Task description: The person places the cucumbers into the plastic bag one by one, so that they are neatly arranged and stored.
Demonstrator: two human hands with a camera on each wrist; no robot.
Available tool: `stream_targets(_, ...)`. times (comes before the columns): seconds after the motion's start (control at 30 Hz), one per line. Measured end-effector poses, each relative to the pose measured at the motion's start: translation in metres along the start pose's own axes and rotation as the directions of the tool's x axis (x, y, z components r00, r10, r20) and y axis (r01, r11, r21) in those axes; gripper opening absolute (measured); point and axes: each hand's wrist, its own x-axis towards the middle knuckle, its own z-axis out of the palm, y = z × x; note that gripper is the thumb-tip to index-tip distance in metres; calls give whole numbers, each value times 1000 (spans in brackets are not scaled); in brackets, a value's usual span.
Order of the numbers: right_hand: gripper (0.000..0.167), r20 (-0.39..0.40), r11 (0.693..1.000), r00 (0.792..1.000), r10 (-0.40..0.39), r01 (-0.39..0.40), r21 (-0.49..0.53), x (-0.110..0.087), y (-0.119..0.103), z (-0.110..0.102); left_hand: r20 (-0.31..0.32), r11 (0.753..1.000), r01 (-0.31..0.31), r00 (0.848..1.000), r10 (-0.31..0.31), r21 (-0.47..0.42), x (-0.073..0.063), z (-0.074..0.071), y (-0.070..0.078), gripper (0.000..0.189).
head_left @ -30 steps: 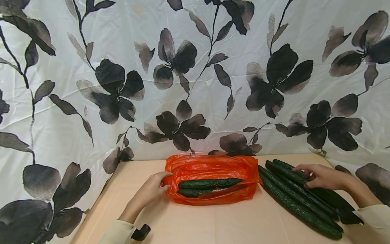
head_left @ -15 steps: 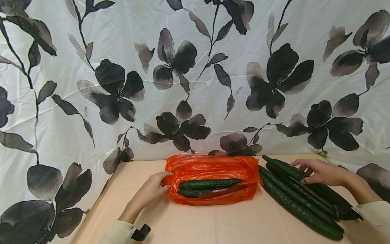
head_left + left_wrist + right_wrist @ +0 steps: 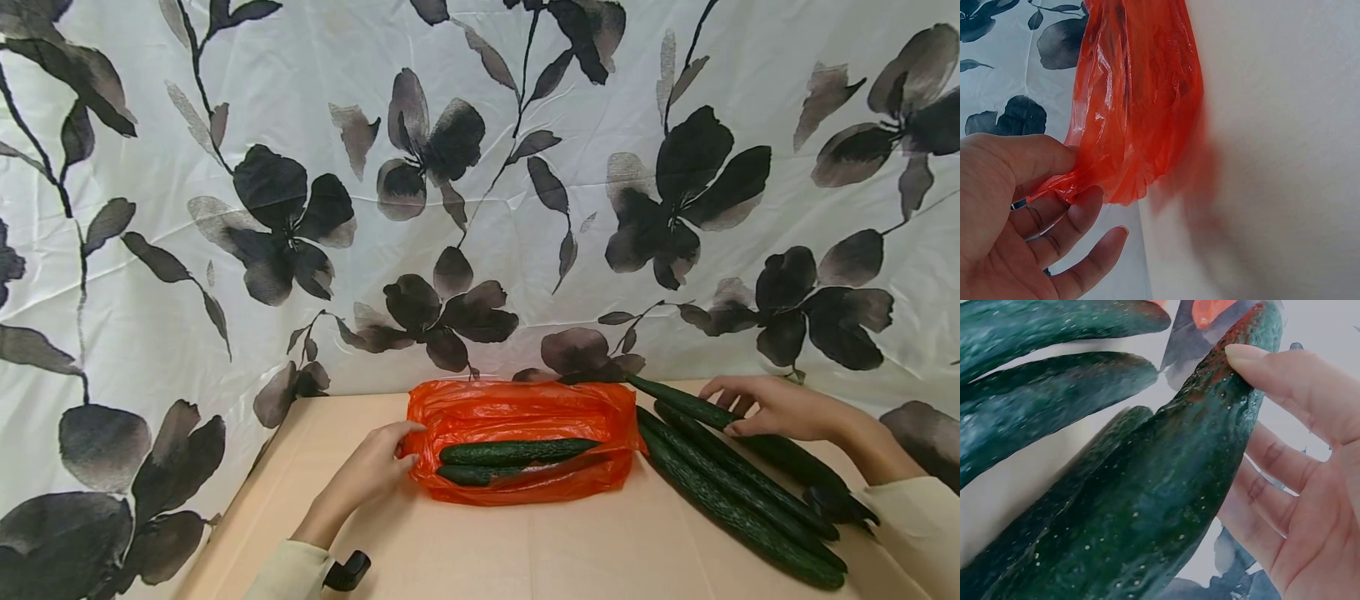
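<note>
Inside the open red plastic bag (image 3: 525, 404), two dark green cucumbers (image 3: 517, 452), lying side by side, partly under film. At its left end, a gathered scrap pinched between thumb and fingertips of the left hand (image 3: 378, 458), outermost finger free. Right of the bag, beside loose cucumbers (image 3: 735, 517), one gripped cucumber (image 3: 791, 460) between thumb and part-spread fingers of the right hand (image 3: 787, 408).

Pale wrinkled cloth (image 3: 510, 212) hanging upright, dark grey floral print (image 3: 277, 187), light tan tabletop (image 3: 480, 550) in front
</note>
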Motion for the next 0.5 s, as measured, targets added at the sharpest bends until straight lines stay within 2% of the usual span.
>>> stream_targets(0.3, 49, -16, 997, 999, -50, 49, -57, 17, -21, -5, 4, 1000, 1, 1000, -1, 1, -1, 0, 0, 41)
stream_targets(0.5, 49, -11, 994, 995, -95, 94, -57, 32, -36, -5, 0, 1000, -20, 1000, 20, 1, -2, 0, 0, 40)
